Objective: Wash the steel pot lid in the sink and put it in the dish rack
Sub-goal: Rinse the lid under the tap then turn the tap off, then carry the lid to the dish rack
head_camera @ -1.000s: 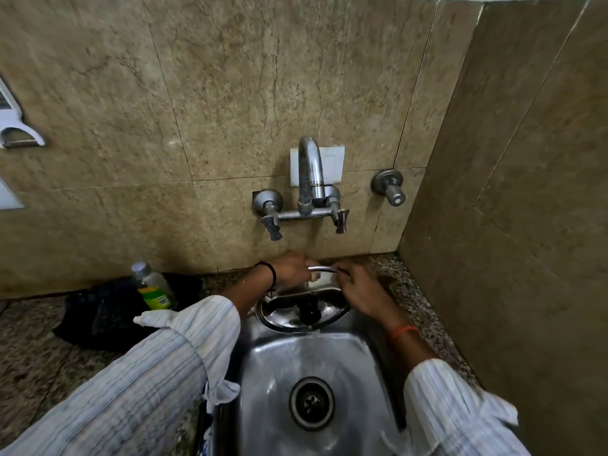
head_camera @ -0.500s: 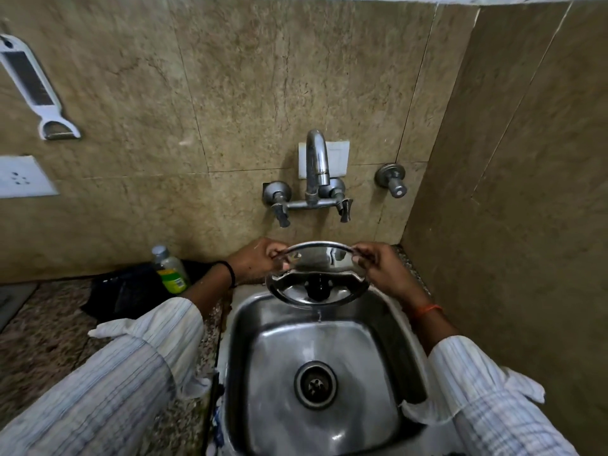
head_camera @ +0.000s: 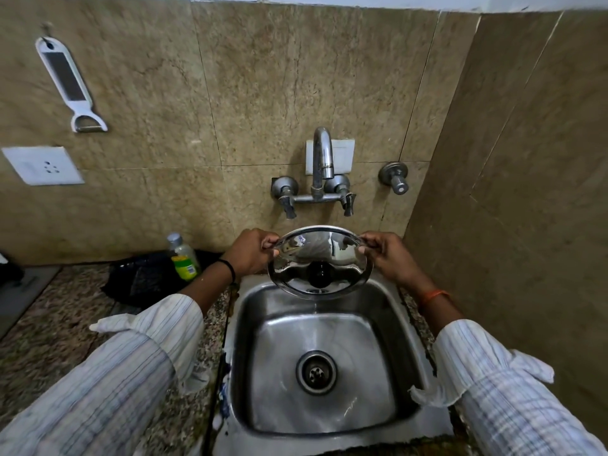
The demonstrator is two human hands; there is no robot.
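Filling the corner between the back wall and the right side wall, the steel sink [head_camera: 324, 373] holds only a drain [head_camera: 316, 372] in its wet basin — speckled tabletop [head_camera: 56, 330] lies to its left. Above the sink's far edge, below the tap [head_camera: 320, 166], hangs the pot lid [head_camera: 320, 262], tilted, black knob facing the camera — left hand [head_camera: 251, 251] and right hand [head_camera: 386, 255] each pinch its rim at opposite sides.

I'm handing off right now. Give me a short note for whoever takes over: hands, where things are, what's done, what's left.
Left hand pinches the left rim of the steel pot lid; right hand pinches the right rim.
The lid is held tilted above the back of the sink, below the tap, knob side toward the camera.
No water visibly runs from the tap. Whether washing is finished cannot be told.
Left: finish any rinse, then put the lid in the dish rack, which is not in view.
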